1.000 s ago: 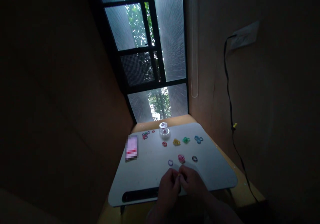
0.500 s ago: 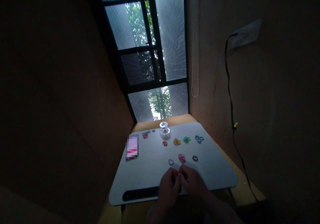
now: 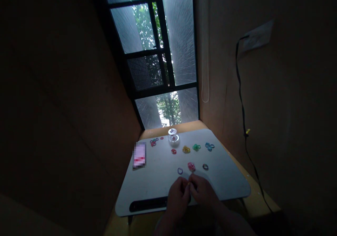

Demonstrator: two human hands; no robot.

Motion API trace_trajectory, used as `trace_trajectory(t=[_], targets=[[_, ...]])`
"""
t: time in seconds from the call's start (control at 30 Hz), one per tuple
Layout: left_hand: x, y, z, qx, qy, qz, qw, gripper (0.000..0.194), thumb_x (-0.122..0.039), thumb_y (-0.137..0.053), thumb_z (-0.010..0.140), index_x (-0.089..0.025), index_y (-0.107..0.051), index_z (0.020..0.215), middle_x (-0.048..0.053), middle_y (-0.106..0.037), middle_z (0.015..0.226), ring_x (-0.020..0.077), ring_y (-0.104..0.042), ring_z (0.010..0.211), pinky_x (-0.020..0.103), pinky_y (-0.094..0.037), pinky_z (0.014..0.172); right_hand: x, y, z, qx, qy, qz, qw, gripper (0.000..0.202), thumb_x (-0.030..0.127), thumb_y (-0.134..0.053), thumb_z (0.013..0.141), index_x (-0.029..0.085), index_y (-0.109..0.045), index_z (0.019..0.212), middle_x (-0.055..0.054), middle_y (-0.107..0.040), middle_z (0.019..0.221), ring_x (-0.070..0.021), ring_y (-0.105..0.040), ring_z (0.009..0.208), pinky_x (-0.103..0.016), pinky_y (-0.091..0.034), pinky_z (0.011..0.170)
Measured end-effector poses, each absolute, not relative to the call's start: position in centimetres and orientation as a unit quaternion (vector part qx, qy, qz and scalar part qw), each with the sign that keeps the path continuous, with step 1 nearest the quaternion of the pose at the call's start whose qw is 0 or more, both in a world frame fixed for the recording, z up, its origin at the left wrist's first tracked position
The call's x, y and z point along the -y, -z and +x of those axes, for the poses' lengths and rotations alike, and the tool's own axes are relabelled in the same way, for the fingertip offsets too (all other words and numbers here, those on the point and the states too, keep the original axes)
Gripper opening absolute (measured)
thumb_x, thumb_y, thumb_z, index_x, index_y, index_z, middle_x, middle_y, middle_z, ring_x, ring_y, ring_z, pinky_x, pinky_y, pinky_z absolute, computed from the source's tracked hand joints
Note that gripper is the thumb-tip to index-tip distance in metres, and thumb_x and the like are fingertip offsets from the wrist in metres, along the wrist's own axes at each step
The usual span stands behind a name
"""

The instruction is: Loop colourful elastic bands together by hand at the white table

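Observation:
My left hand [image 3: 178, 194] and my right hand [image 3: 202, 189] meet over the near part of the white lap table [image 3: 155, 183], thumbs and fingers pinched together. A tiny yellow band [image 3: 189, 183] shows between the fingertips; most of it is hidden. Just beyond the hands lie a purple hair tie [image 3: 180, 171], a pink bunch of hair ties [image 3: 191, 166] and a dark hair tie [image 3: 205, 167]. Farther back are small groups of hair ties: red [image 3: 173, 151], yellow [image 3: 186, 149], green [image 3: 196, 147] and blue [image 3: 210, 146].
A clear round container [image 3: 173, 139] stands at the table's back, with a white disc-like top [image 3: 172, 132]. Mixed hair ties [image 3: 153, 142] lie back left, near a blurred pink card or phone [image 3: 139, 154]. A black slot [image 3: 147, 204] runs along the front edge. A cable [image 3: 243, 113] hangs at right.
The hands stay in the same spot, pinched together, with at most a slight shift of the fingers. Less of the yellow band shows now. Nothing on the table has moved.

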State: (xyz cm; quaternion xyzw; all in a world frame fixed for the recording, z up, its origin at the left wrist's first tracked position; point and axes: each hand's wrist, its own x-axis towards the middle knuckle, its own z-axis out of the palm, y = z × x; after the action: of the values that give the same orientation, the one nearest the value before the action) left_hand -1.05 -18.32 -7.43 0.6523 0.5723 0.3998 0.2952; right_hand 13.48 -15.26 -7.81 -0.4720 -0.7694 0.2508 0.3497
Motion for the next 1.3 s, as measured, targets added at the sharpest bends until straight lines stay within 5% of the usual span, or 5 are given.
trace_trajectory(t=[1.3], targets=[[18.65,7.06,-1.28,-0.567,-0.397,0.660,0.292,0.015,-0.029,-0.050,0.091,-0.021,-0.056,0.082,-0.001,-0.058,0.074,0.0153,-0.051,0.070,0.027,-0.034,0.064,15.11,8.00,13.38,0.778,-0.239,-0.474,0.337,0.011,0.019,-0.045,0.082,0.021,-0.049,0.072,0.001,-0.057,0.068,-0.0155,-0.054,0.065,-0.026,-0.034,0.063]])
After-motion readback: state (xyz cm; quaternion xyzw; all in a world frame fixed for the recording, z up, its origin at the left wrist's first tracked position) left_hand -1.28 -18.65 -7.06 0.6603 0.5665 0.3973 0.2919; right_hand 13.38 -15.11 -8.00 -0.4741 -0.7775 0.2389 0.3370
